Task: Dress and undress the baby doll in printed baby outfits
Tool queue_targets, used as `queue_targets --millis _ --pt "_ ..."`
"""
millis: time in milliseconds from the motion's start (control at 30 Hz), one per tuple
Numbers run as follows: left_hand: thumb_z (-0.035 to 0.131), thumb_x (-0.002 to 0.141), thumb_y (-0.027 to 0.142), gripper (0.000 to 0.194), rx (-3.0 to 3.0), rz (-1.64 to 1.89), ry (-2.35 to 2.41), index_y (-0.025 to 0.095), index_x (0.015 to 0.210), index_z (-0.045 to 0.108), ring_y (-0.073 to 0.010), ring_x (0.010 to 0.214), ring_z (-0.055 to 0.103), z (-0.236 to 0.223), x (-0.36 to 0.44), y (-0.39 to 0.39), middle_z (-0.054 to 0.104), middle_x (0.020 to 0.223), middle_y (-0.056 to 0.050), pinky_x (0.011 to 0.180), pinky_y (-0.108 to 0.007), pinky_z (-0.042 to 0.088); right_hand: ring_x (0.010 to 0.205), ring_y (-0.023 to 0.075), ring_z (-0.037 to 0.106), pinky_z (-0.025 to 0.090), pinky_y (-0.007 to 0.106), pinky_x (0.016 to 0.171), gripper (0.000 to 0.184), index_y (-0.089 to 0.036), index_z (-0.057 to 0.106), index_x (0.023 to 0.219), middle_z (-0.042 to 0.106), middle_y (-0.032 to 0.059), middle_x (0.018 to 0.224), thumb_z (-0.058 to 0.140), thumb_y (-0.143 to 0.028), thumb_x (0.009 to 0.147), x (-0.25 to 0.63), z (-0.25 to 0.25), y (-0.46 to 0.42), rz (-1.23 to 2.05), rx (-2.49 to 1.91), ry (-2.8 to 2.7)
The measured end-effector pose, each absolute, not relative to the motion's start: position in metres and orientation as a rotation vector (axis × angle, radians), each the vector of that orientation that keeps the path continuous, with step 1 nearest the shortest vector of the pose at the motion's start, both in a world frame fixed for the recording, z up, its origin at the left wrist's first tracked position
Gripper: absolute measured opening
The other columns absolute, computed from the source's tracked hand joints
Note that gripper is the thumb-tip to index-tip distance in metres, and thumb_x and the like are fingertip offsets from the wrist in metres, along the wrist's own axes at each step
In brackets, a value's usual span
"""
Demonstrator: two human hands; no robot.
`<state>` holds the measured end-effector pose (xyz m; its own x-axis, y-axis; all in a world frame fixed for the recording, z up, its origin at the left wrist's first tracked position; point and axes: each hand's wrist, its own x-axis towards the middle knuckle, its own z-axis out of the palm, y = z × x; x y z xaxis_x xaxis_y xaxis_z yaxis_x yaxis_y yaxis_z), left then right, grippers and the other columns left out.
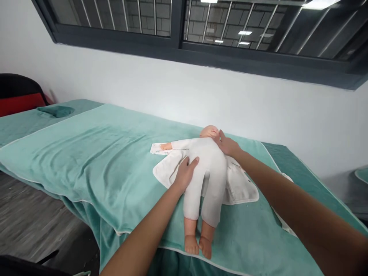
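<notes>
A baby doll (208, 155) in a white one-piece suit lies on the bed with its bare feet toward me. Beneath it a white baby jacket (243, 188) is spread open, and one printed sleeve (158, 148) reaches out under the doll's hand at the left. My left hand (185, 173) holds the doll's side at the hip, thumb on top, the other fingers partly hidden. At the doll's shoulder, beside its head, my right hand (227, 145) is closed on the doll. The doll's arm on that side is hidden.
A light green blanket (115, 153) with wrinkles covers the bed. Part of a white cloth (284, 220) shows behind my right forearm. A folded dark green cloth (56, 111) lies at the far left, near a black and red chair (21, 96). The wall (129, 84) borders the bed's far side.
</notes>
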<state>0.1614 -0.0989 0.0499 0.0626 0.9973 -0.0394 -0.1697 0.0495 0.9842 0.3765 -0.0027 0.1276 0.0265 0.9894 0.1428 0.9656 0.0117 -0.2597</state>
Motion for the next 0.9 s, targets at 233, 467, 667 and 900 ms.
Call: queue_targets --millis 233,467,667,900 --pt "0.034 0.101 0.051 0.043 1.356 1.404 1.218 0.022 0.082 0.059 -0.0209 0.083 0.061 0.034 0.164 -0.105 0.069 0.086 -0.006 0.077 -0.032 0.047 0.118 0.0323 0.057 0.045 0.042 0.094 0.042 -0.013 0.061 0.121 0.060 0.0207 0.132 0.035 -0.041 0.104 0.301 0.139 -0.010 -0.290 -1.715 -2.594" --pt "0.031 0.101 0.022 0.033 2.036 1.070 1.649 0.018 0.106 0.063 -0.0283 0.092 0.063 0.026 0.152 -0.085 0.070 0.099 -0.015 0.081 -0.041 0.046 0.115 0.0329 0.056 0.046 0.044 0.093 0.037 -0.013 0.061 0.118 0.063 0.0183 0.124 0.060 -0.040 0.094 0.220 0.096 0.021 -0.205 -1.670 -2.748" --pt "0.034 0.093 0.006 0.038 2.385 0.816 1.850 0.013 0.117 0.062 -0.0355 0.117 0.054 0.026 0.146 -0.056 0.062 0.124 -0.023 0.094 -0.053 0.044 0.110 0.0323 0.057 0.046 0.043 0.086 0.035 -0.014 0.060 0.116 0.064 0.0176 0.117 0.050 -0.043 0.100 0.234 0.103 0.023 -0.234 -1.678 -2.716" --pt "0.060 0.086 0.032 0.017 1.569 1.240 1.706 0.019 0.076 0.065 -0.0333 0.099 0.063 0.017 0.116 -0.012 0.069 0.089 -0.014 0.087 -0.042 0.045 0.111 0.0315 0.055 0.044 0.041 0.087 0.042 -0.018 0.059 0.121 0.063 0.0162 0.119 0.042 -0.051 0.102 0.258 0.112 0.004 -0.275 -1.591 -2.687"
